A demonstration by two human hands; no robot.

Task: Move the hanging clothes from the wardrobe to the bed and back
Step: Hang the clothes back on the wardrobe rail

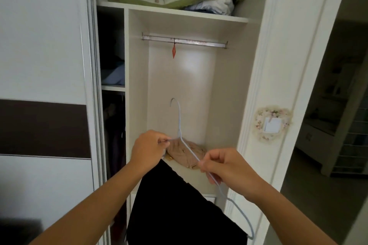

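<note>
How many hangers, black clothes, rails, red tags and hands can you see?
Hangers: 1, light blue hanger
Black garments: 1, black garment
Rails: 1, metal rail
Red tags: 1, red tag
Hands: 2, left hand, right hand
Total: 6

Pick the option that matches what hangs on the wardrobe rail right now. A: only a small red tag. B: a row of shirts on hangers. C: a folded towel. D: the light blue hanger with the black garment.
A: the wardrobe rail carries only the small red tag, while the light blue hanger with the black garment is held below it by the left hand and right hand.
</note>
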